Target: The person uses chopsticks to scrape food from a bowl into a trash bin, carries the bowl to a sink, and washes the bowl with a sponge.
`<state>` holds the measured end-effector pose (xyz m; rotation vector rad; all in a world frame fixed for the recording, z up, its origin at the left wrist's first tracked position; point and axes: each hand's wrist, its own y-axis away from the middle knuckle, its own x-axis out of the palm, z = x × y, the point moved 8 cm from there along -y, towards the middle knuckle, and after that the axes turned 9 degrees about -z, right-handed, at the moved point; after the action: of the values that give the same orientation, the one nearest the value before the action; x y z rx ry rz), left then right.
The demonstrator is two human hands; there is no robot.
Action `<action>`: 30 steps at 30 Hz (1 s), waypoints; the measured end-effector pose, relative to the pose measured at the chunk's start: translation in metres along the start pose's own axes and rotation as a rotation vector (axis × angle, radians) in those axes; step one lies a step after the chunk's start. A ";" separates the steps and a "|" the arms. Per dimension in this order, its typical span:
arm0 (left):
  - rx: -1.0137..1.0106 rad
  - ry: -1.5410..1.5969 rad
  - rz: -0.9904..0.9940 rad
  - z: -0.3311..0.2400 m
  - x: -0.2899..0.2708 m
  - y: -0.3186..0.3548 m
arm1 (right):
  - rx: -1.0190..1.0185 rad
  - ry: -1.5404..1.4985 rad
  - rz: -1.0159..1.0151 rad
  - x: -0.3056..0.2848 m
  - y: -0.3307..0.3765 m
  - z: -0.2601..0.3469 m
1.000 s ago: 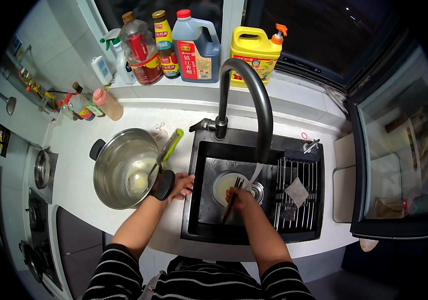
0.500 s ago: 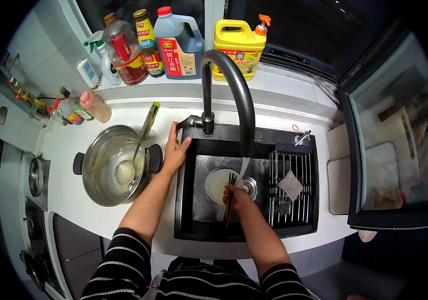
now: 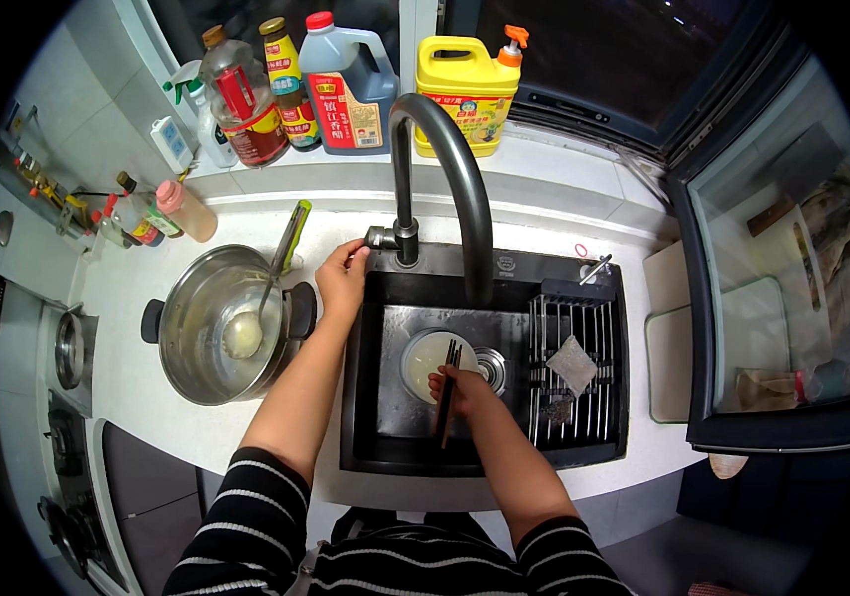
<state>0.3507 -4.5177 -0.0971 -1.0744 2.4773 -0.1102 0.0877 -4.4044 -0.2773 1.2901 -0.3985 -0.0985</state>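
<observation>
A white worktop carries a steel pot with a ladle in it, left of the black sink set into it. Bottles lie at its back left corner; a board rests on its right end.

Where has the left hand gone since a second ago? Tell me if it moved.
Yes. The left hand went from the pot handle up to the tap lever at the sink rim.
</observation>
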 end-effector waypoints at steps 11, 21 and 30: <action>-0.072 0.014 -0.116 0.018 0.001 -0.009 | 0.001 -0.002 0.021 0.005 0.008 0.004; -0.023 0.035 -0.214 0.003 -0.006 0.030 | 0.007 0.017 0.018 0.006 0.004 0.002; -0.003 -0.145 0.149 0.020 0.008 0.133 | -0.013 0.025 0.028 0.006 -0.004 0.008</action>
<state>0.2646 -4.4286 -0.1499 -0.8635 2.4170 0.0161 0.0911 -4.4148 -0.2776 1.2715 -0.3935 -0.0611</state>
